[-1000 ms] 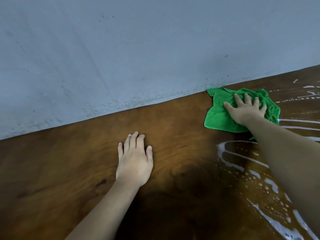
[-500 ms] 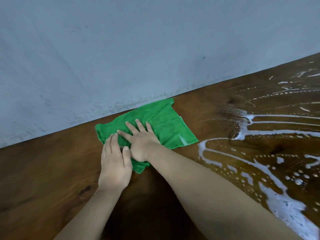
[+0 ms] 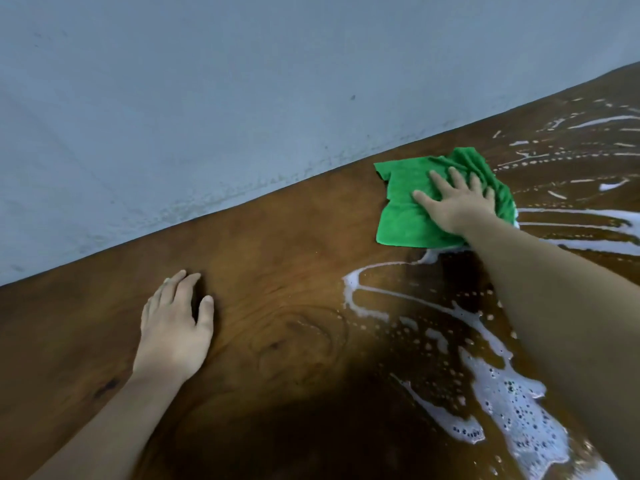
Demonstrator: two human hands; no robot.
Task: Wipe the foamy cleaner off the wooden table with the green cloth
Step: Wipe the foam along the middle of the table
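Note:
The green cloth (image 3: 408, 216) lies crumpled on the dark wooden table (image 3: 294, 237), close to the far edge by the wall. My right hand (image 3: 457, 202) presses flat on the cloth with fingers spread. White foamy cleaner (image 3: 512, 403) streaks the table to the right of the cloth and down toward the lower right, partly hidden under my right forearm. My left hand (image 3: 173, 327) rests palm down on the bare wood at the left, holding nothing, well apart from the cloth.
A pale grey-blue wall (image 3: 242, 98) runs along the table's far edge. The wood left of the foam looks dry and free of foam. A dark shadow covers the table's near middle.
My right hand has slid the cloth from beside my left hand back to the right, up to the foam's edge. My left hand has stayed on the wood.

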